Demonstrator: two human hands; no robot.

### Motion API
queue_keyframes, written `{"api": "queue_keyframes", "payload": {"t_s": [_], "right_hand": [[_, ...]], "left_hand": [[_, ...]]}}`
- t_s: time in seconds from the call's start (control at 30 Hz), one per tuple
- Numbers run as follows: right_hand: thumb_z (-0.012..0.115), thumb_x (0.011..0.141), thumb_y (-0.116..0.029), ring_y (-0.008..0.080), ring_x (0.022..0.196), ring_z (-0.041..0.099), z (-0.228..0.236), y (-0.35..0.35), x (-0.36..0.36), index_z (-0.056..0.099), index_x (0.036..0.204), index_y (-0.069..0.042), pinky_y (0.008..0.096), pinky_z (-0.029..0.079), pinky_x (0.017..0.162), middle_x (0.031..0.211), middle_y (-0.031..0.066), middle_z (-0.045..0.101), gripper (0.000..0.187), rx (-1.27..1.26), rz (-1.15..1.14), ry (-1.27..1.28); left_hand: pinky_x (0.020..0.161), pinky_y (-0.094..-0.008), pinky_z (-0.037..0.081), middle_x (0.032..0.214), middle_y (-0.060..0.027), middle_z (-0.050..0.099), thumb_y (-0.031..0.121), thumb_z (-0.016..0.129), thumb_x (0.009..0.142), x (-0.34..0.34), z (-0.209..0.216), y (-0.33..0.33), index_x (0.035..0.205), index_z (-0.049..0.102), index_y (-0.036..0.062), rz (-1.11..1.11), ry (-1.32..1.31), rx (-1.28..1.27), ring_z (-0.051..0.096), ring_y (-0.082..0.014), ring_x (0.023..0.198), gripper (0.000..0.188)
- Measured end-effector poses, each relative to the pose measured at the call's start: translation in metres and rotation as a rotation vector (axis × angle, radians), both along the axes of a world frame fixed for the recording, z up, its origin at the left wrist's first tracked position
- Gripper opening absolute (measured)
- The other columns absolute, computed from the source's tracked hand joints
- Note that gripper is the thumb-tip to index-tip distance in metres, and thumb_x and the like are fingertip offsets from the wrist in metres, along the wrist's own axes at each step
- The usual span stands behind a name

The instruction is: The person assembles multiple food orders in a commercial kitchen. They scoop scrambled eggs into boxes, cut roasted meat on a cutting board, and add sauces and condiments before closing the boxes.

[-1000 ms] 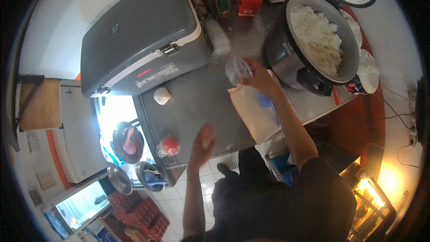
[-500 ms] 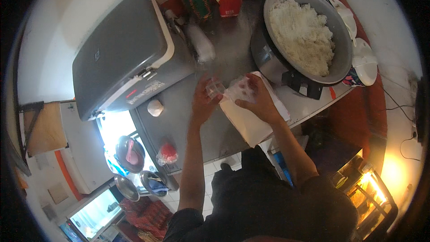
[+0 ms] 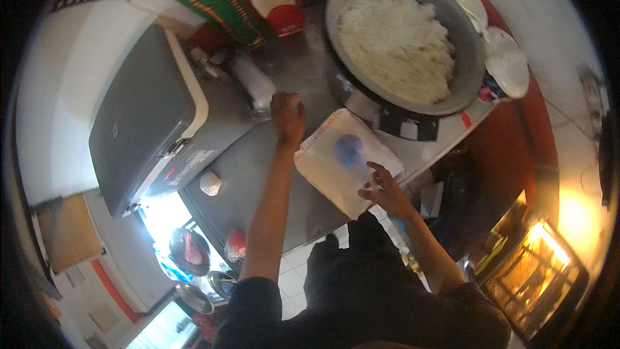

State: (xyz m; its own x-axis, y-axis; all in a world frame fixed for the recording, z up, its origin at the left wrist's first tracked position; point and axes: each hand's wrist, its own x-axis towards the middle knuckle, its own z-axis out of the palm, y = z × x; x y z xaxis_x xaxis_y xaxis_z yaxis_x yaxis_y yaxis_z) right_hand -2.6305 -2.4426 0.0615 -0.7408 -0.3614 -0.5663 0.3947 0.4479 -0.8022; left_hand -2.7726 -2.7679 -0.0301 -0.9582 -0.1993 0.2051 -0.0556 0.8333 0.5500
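My right hand (image 3: 385,192) is closed round the thin handle of a blue rice paddle (image 3: 350,150). Its round, blurred head is over a stack of pale wrapping paper (image 3: 336,178) on the metal counter. Beyond the stack's left side, my left hand (image 3: 289,118) has its fingers partly bent and apart, with nothing visible in them. A clear plastic sleeve or stack (image 3: 254,83) lies just beside its fingertips. Cooked white rice (image 3: 400,42) fills a large pot (image 3: 478,68) at the far right.
A grey lidded box (image 3: 145,116) takes up the counter's left. Behind are a red-and-white carton (image 3: 284,19) and a green-and-orange package (image 3: 210,0). A crumpled white ball (image 3: 210,183) and a red item in plastic (image 3: 236,243) lie near the left edge. A lit glass cabinet (image 3: 533,265) stands at right.
My hands have moved apart, the left forward and the right back toward me. The clear plastic between them is gone, and a blue paddle is now in my right hand. The view has shifted.
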Motion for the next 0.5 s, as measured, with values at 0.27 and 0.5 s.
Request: {"api": "queue_keyframes", "payload": {"t_s": [0.27, 0.5], "right_hand": [[0.09, 0.081, -0.038, 0.0406, 0.125, 0.057, 0.016, -0.02, 0.086, 0.041, 0.152, -0.005, 0.0488, 0.052, 0.103, 0.141, 0.0207, 0.047, 0.092, -0.094, 0.109, 0.581], [0.089, 0.078, -0.045, 0.0424, 0.12, 0.058, 0.03, 0.021, 0.235, 0.033, 0.153, -0.006, 0.0499, 0.053, 0.098, 0.129, 0.0213, 0.049, 0.101, 0.149, -0.049, 0.577]], "left_hand": [[0.11, -0.0514, 0.05, 0.154, -0.0155, 0.047, 0.055, 0.072, 0.096, 0.228, 0.103, 0.115, 0.16, 0.037, 0.0141, -0.423, -0.742, 1.541, 0.053, -0.0343, 0.138, 0.083], [0.109, -0.0463, 0.049, 0.149, -0.0155, 0.051, 0.052, 0.055, 0.107, 0.325, 0.091, 0.171, 0.155, 0.044, 0.0081, -0.468, -0.934, 1.236, 0.053, -0.0321, 0.137, 0.066]]}}
